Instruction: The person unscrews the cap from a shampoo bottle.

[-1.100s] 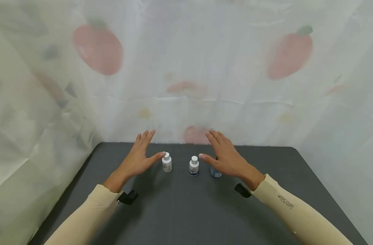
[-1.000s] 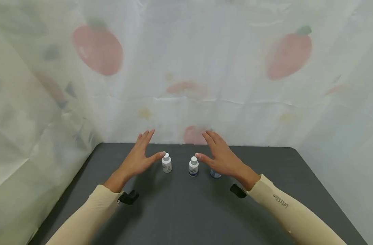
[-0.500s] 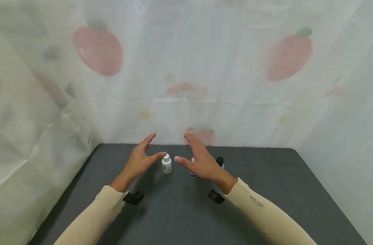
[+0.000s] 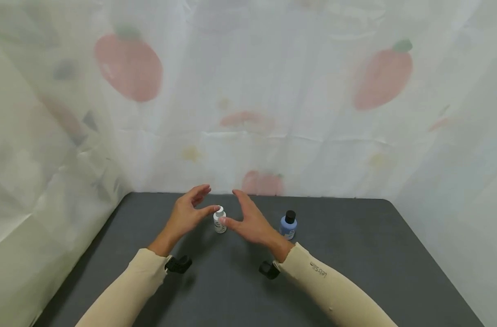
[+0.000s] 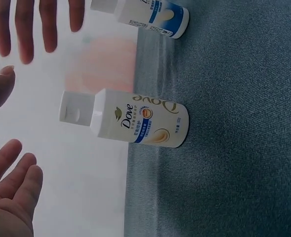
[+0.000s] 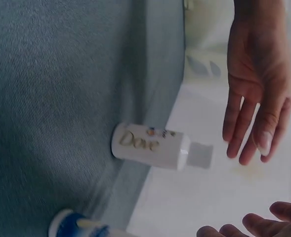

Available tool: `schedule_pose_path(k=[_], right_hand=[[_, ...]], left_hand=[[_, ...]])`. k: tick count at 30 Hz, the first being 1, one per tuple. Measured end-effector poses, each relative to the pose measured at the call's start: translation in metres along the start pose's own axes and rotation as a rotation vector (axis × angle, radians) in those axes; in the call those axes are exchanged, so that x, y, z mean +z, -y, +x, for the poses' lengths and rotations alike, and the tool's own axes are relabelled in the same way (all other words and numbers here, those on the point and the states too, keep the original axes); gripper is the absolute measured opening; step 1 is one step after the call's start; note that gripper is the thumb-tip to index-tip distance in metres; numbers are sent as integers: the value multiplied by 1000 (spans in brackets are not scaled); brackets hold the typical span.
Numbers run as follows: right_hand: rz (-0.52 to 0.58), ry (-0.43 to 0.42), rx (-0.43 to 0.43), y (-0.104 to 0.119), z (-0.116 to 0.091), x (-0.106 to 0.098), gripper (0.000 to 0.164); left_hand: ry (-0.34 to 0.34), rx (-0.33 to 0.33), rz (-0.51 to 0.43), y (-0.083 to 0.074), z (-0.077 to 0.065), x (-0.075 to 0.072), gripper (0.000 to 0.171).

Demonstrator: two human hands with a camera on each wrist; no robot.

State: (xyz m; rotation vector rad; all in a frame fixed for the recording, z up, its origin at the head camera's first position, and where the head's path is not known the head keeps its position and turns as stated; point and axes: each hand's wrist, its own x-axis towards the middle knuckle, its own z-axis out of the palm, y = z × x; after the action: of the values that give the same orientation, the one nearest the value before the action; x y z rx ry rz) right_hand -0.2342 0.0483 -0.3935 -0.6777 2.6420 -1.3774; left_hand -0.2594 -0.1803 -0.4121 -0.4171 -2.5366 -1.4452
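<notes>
A small white Dove bottle [image 4: 220, 225] with a white flip cap stands upright between the two hands. My left hand [image 4: 184, 215] hovers at its left, fingers spread, thumb tip overlapping the cap in the head view. At the right my right hand [image 4: 251, 223] is raised with fingers extended, its thumb overlapping the bottle's side. Both wrist views show the fingers apart from this bottle, above cap level. A second white bottle [image 5: 172, 19] with a blue lower label stands to the right; the right hand hides it in the head view.
A blue bottle [image 4: 287, 229] with a black cap stands right of the right hand. The dark grey table [image 4: 354, 254] ends at a white curtain [image 4: 313, 91] with faded fruit prints, which also closes off the sides.
My right hand has moved left, from over the blue bottle to beside the left white bottle. It uncovers the blue bottle and covers the middle one. The left hand's fingers have bent slightly.
</notes>
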Motion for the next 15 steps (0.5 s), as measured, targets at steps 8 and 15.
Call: schedule_pose_path(k=[8, 15], right_hand=[[28, 11, 40, -7, 5, 17, 87], [57, 10, 82, -17, 11, 27, 85]], left_hand=[[35, -35, -32, 3, 0, 6, 63], [61, -55, -52, 6, 1, 12, 60]])
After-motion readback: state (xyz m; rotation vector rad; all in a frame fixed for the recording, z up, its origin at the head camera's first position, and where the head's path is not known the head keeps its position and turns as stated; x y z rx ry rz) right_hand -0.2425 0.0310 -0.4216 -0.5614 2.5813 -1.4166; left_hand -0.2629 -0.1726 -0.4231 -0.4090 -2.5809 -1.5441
